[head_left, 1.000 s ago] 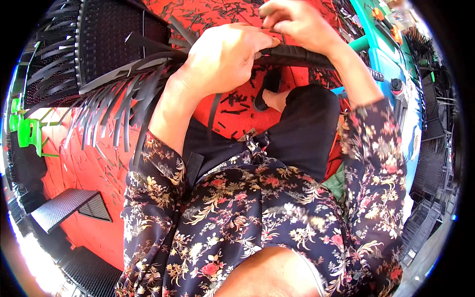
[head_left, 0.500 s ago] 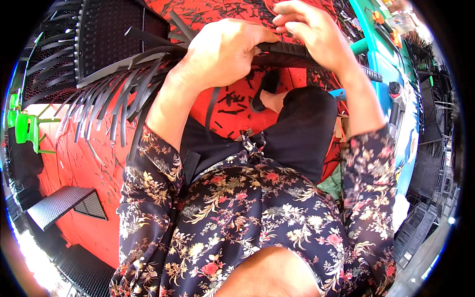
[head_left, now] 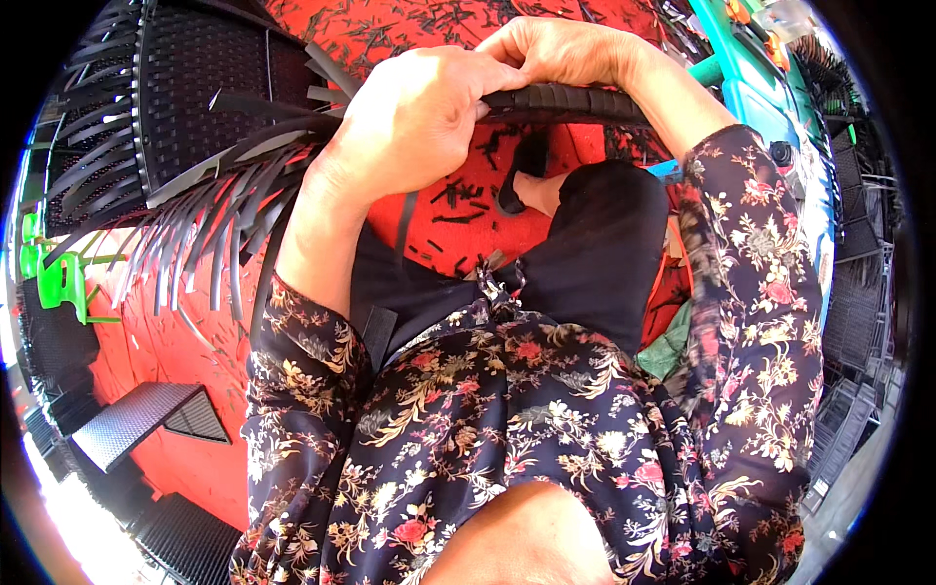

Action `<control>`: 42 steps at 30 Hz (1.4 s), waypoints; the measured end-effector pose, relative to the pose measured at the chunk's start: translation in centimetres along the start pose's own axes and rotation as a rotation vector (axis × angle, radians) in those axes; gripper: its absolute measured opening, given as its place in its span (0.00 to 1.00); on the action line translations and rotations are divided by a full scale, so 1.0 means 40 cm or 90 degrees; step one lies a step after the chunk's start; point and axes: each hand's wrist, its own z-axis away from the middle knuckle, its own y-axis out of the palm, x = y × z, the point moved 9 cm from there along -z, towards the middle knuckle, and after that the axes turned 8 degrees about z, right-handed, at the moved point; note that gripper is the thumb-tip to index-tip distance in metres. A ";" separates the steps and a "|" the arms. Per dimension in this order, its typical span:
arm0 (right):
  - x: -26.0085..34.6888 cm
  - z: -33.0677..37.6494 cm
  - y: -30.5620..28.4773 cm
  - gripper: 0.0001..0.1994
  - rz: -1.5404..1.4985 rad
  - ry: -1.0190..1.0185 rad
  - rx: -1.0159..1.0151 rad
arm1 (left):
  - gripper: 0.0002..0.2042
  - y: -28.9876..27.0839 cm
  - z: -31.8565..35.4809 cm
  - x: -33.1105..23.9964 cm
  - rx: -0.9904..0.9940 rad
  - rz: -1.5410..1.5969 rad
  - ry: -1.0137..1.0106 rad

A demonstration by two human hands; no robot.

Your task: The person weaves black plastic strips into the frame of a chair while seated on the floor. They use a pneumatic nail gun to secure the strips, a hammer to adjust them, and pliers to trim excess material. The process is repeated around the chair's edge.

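A dark bar wrapped in flat black strips (head_left: 570, 99) runs across in front of me, above my lap. My left hand (head_left: 414, 112) is closed around its left part, thumb and fingers pressed together there. From the right, my right hand (head_left: 565, 51) arches over the bar, and its fingertips are closed against those of my left hand. What my right fingers pinch is hidden. Many loose strip ends (head_left: 229, 210) hang in a fringe to the left of my left wrist. Beyond them stands a black woven panel (head_left: 205, 97), joined to the same dark piece as far as I can see.
Black strip scraps (head_left: 458, 200) litter the red floor (head_left: 175, 361). At the left are a bright green chair (head_left: 63, 283) and a grey woven piece (head_left: 136, 419). A blue-green table (head_left: 760, 107) stands at the right, with stacked black woven items (head_left: 858, 283) beyond.
My right hand has come down and left from above the bar, its raised fingers closing beside my left fingers. My left hand and the fringe have shifted slightly left in view.
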 end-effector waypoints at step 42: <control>0.264 0.264 0.101 0.13 0.580 -0.227 -0.762 | 0.31 -0.037 -0.008 0.002 0.004 0.157 0.010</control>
